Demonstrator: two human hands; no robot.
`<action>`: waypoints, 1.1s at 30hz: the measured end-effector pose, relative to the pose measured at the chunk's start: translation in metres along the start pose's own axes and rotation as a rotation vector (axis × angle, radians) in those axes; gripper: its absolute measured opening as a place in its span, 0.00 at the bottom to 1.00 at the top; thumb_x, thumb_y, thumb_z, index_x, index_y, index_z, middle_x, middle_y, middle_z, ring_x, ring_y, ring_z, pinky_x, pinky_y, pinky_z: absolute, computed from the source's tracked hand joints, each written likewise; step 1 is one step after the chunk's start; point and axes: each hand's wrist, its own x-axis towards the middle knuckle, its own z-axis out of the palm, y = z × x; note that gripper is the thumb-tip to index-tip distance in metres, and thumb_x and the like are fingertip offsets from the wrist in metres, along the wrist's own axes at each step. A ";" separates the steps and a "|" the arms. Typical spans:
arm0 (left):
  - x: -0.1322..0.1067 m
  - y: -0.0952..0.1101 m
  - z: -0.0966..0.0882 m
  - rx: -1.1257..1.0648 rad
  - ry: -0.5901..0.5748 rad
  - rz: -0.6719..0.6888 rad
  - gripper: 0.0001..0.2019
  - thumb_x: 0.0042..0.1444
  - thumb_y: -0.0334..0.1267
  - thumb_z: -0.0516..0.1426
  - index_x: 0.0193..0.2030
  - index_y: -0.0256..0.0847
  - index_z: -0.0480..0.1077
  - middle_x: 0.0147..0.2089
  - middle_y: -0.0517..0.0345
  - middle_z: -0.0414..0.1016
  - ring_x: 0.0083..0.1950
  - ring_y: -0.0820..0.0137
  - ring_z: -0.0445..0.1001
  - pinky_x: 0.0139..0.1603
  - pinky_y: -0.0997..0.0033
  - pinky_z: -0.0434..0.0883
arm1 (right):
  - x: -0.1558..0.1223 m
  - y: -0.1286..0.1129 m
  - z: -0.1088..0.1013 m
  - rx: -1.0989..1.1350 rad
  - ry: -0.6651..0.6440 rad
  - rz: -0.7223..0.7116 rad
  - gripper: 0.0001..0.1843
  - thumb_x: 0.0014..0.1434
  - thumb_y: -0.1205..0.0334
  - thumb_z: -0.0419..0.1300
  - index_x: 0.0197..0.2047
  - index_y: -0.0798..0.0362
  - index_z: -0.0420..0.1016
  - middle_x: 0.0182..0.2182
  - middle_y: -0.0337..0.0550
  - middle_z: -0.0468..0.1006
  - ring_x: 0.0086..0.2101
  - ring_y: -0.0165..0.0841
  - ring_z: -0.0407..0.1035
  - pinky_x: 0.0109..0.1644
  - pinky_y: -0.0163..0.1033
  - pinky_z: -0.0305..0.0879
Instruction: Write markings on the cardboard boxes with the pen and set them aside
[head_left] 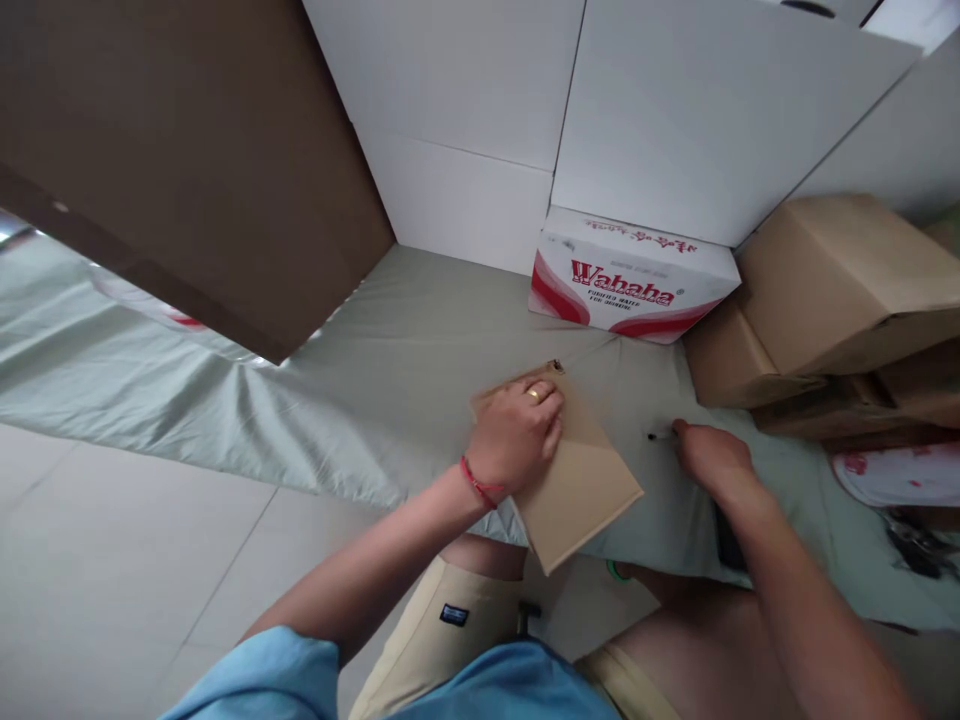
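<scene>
A small, flat brown cardboard box (581, 470) lies at a slant on the cloth, its near corner jutting past the cloth-covered edge. My left hand (521, 430) rests on top of it with bent fingers pressed together, holding it. At the box's far corner is a small dark mark. To the right, my right hand (709, 455) is closed around a thin, pen-like thing (660, 435) with a dark tip that points left toward the box. Most of that thing is hidden in the fist, and its exact kind does not show.
A white and red Wahaba-style water carton (634, 280) stands against the white wall panels (465, 100). Brown cardboard boxes (832, 290) are stacked at the right. A large brown board (187, 150) leans at the left. Grey-green cloth (360, 400) covers the surface.
</scene>
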 end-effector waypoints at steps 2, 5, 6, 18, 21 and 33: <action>-0.002 -0.001 0.010 0.031 -0.002 0.025 0.11 0.69 0.34 0.56 0.48 0.35 0.82 0.54 0.42 0.86 0.56 0.50 0.84 0.57 0.48 0.81 | 0.005 -0.002 -0.003 -0.015 -0.001 -0.056 0.25 0.68 0.70 0.51 0.61 0.54 0.82 0.48 0.64 0.86 0.47 0.52 0.83 0.46 0.49 0.72; -0.005 -0.005 0.016 0.002 -0.002 0.085 0.14 0.69 0.33 0.57 0.55 0.34 0.81 0.60 0.42 0.84 0.62 0.51 0.82 0.64 0.47 0.79 | 0.009 -0.001 -0.010 -0.040 -0.004 -0.123 0.18 0.66 0.68 0.55 0.53 0.56 0.83 0.43 0.63 0.86 0.45 0.49 0.83 0.44 0.46 0.69; -0.005 -0.006 0.016 -0.011 -0.010 0.105 0.15 0.70 0.32 0.57 0.57 0.34 0.81 0.61 0.42 0.84 0.64 0.52 0.81 0.66 0.48 0.79 | 0.009 0.001 -0.015 -0.031 0.009 -0.128 0.14 0.65 0.65 0.58 0.49 0.56 0.83 0.41 0.61 0.86 0.42 0.48 0.82 0.42 0.45 0.67; -0.006 -0.004 0.016 -0.026 -0.017 0.078 0.17 0.71 0.34 0.56 0.61 0.36 0.80 0.65 0.44 0.83 0.66 0.54 0.81 0.68 0.52 0.79 | 0.016 -0.107 -0.114 1.936 0.234 -0.345 0.19 0.52 0.50 0.69 0.35 0.46 0.63 0.20 0.29 0.66 0.17 0.24 0.50 0.22 0.33 0.42; -0.006 -0.004 0.014 -0.022 -0.044 0.079 0.17 0.70 0.33 0.57 0.62 0.37 0.79 0.65 0.45 0.82 0.67 0.54 0.80 0.68 0.51 0.78 | 0.020 -0.157 -0.121 1.943 0.194 -0.414 0.19 0.52 0.50 0.69 0.41 0.48 0.69 0.29 0.35 0.76 0.24 0.26 0.60 0.27 0.33 0.52; -0.007 0.002 0.021 0.019 0.080 -0.087 0.20 0.65 0.30 0.57 0.63 0.29 0.76 0.65 0.33 0.80 0.69 0.50 0.77 0.72 0.46 0.75 | 0.015 -0.185 -0.096 1.683 0.310 -0.412 0.13 0.53 0.53 0.66 0.38 0.49 0.71 0.26 0.32 0.73 0.24 0.25 0.57 0.28 0.34 0.52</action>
